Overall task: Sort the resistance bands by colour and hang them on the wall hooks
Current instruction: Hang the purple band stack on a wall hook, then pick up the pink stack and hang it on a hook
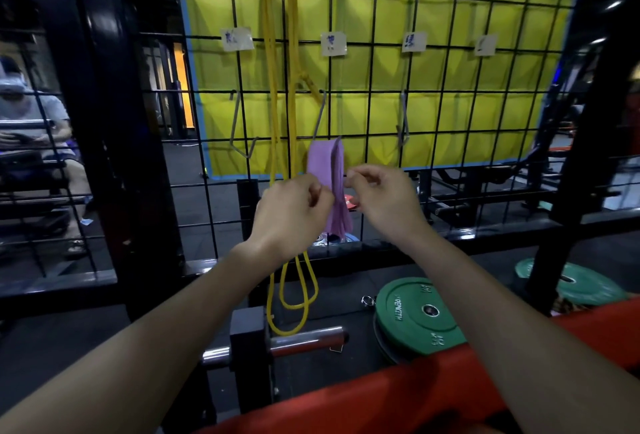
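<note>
Between the two hands hangs the purple resistance band (330, 184), long axis vertical, draped over the middle wire hook (320, 118) just above them. Left hand (294, 210) and right hand (381, 196) each pinch an edge, equally near. Beyond, left of the hands, the yellow resistance band (280, 87) hangs on the wire grid (450, 94).

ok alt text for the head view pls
Two hands, left hand and right hand, pinch a purple band draped over a metal hook on a black wire grid. Yellow bands hang beside it; green weight plates lie below.
</note>
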